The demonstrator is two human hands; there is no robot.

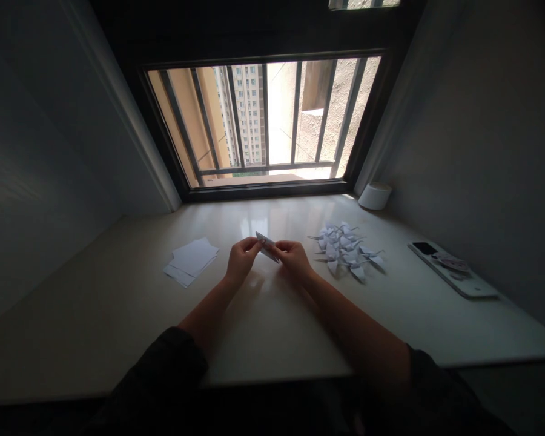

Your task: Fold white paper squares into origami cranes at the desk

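Observation:
Between my two hands, a little above the white sill, is a small folded piece of paper, held at a slant. My left hand pinches its left side between thumb and fingers. On the other side my right hand grips it the same way, fingers closed. The thumbs and fingers cover part of the folds. Off to the left lies a loose stack of white paper sheets. To the right of my right hand sits a cluster of several folded paper cranes.
A phone in a light case lies at the right, near the wall. In the far right corner stands a white cylindrical object. The barred window rises behind the sill, whose front edge is close to me.

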